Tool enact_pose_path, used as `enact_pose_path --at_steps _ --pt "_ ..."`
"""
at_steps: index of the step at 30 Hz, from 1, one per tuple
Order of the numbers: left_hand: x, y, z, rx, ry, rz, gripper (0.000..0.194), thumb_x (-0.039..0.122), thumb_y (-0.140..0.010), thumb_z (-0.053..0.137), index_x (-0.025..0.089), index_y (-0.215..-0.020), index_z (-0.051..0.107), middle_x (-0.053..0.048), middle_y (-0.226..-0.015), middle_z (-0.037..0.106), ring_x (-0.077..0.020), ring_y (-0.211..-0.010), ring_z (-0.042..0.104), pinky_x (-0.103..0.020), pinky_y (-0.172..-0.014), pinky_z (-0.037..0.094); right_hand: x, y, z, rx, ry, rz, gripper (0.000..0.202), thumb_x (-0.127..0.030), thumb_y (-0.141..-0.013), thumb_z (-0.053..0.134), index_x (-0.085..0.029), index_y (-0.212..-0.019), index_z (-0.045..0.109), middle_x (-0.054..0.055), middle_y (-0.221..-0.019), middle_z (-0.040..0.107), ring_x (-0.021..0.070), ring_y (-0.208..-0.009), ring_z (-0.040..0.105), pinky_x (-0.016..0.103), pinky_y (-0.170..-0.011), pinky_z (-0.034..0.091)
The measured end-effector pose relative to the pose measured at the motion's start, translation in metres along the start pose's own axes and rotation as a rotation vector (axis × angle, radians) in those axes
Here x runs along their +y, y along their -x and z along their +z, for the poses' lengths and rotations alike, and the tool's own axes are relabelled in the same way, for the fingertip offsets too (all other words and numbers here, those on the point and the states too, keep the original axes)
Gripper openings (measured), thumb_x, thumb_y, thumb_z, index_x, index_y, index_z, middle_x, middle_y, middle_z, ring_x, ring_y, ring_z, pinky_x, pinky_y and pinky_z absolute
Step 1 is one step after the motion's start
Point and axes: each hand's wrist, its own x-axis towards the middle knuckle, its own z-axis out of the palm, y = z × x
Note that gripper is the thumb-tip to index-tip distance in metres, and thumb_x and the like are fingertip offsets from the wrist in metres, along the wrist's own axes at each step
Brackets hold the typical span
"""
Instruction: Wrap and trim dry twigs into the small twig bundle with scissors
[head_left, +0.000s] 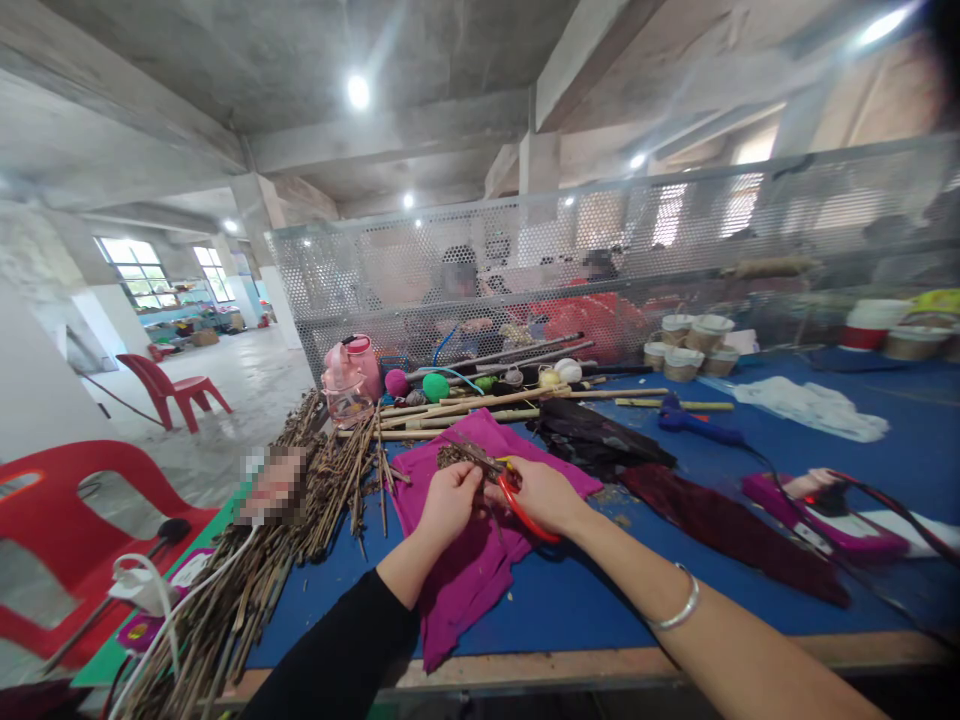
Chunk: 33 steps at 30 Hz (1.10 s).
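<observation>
My left hand pinches what looks like a dried plant stalk, mostly hidden by the fingers. My right hand is closed round red-handled scissors, whose blades reach left to my left fingertips. Just beyond them, a clump of brown dried plant bits lies on a magenta cloth. That cloth is spread on the blue tabletop under both hands. To the left lies a big heap of dried stalks, some reaching close to the cloth.
Black cloth and a dark red cloth lie to the right, near a blue-handled corded tool. Poles, yarn balls and a pink jug stand behind. A perforated metal screen closes the back; people sit beyond.
</observation>
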Motion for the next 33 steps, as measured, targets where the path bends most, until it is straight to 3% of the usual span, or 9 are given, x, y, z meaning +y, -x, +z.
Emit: enact_pose_path --at_steps 5,13,20,28,33 --pt "0.0002 0.0004 0.0020 0.065 -0.010 0.013 0.025 0.037 -0.067 0.062 0.014 -0.077 0.059 -0.002 -0.059 0.061 -0.0103 -0.045 0.054 -0.019 -0.039 0.039 0.0033 -0.0020 -0.0015 0.048 -0.013 0.013 0.041 -0.053 -0.072 0.052 -0.021 -0.098 0.058 0.005 -0.084 0.066 0.0184 -0.073 0.060 0.023 -0.055 0.034" --pt "-0.0041 -0.0020 -0.0015 0.015 -0.014 0.059 0.027 0.039 -0.070 0.058 0.013 -0.077 0.061 -0.004 -0.063 0.062 -0.0096 -0.047 0.053 -0.018 -0.040 0.038 0.0085 -0.0071 0.0014 0.008 -0.003 -0.016 0.036 -0.054 -0.075 0.048 -0.021 -0.084 0.062 0.005 -0.078 0.067 0.0179 -0.069 0.060 0.022 -0.055 0.034" --pt "-0.0017 -0.0010 -0.0003 0.017 0.006 0.070 0.025 0.037 -0.070 0.057 0.013 -0.077 0.060 -0.002 -0.062 0.061 -0.0065 -0.041 0.047 -0.018 -0.041 0.039 0.0091 -0.0030 0.0070 -0.007 -0.119 -0.026 0.043 -0.049 -0.071 0.057 -0.022 -0.104 0.055 0.004 -0.087 0.066 0.0173 -0.075 0.060 0.023 -0.060 0.039" --pt "-0.0015 -0.0012 0.0016 -0.011 0.064 0.053 0.024 0.036 -0.069 0.057 0.013 -0.076 0.058 -0.001 -0.062 0.059 -0.0076 -0.043 0.049 -0.020 -0.042 0.040 0.0070 -0.0029 0.0076 -0.012 -0.181 -0.001 0.040 -0.041 -0.068 0.062 -0.020 -0.102 0.055 0.005 -0.087 0.064 0.0168 -0.075 0.059 0.025 -0.063 0.040" --pt "0.0015 0.0018 0.0024 -0.014 0.023 0.055 0.023 0.035 -0.071 0.055 0.014 -0.079 0.060 0.001 -0.056 0.056 -0.0069 -0.042 0.046 -0.019 -0.041 0.039 0.0096 -0.0037 0.0081 0.007 -0.149 -0.029 0.039 -0.044 -0.070 0.058 -0.019 -0.100 0.053 0.004 -0.086 0.063 0.0162 -0.072 0.058 0.024 -0.060 0.038"
